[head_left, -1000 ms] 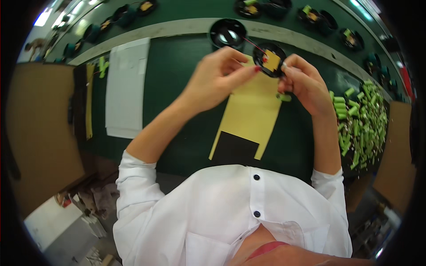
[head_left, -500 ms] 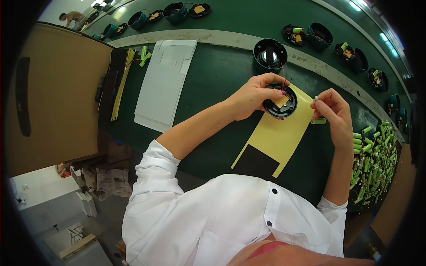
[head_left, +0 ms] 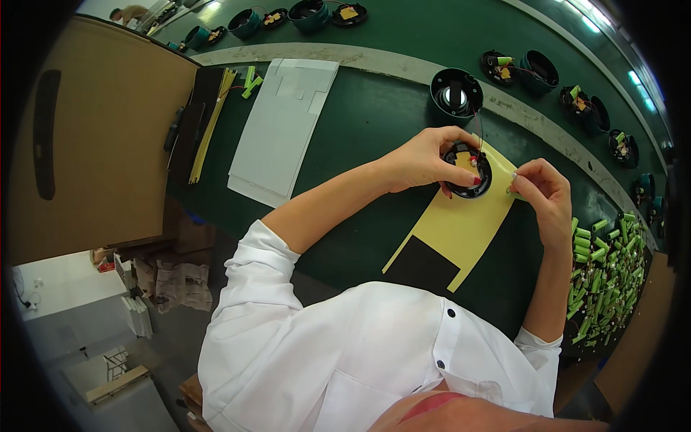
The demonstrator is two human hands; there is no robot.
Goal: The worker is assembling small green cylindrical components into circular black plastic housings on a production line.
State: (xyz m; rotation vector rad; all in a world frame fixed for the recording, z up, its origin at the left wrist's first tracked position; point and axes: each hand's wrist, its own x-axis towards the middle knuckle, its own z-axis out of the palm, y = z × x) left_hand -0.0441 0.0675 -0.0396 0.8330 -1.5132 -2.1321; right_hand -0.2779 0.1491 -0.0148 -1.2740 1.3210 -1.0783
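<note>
My left hand (head_left: 432,162) grips a round black plastic cover (head_left: 471,189), its thumb laid across the inside. A yellowish pad and a small board with red and white bits sit within the cover. Thin wires link it to a dark green round housing (head_left: 456,93), which stands open-side up just beyond. My right hand (head_left: 545,189) is closed in a pinch to the right of the cover, on a small whitish piece, perhaps a connector. A green battery cell (head_left: 512,192) shows partly behind those fingers. Under both hands lies a yellow sheet (head_left: 450,234) with a black patch.
Green battery cells (head_left: 604,273) are heaped at the right. White card sheets (head_left: 277,137) lie to the left, beside yellow strips (head_left: 209,133) and a cardboard box (head_left: 101,144). More housings (head_left: 538,70) with wired covers line the far green surface beyond a pale rail (head_left: 374,61).
The whole view has shifted slightly. My left thumb has moved lower across the cover, and my right hand's pinch has come down closer to the cover and the green cell.
</note>
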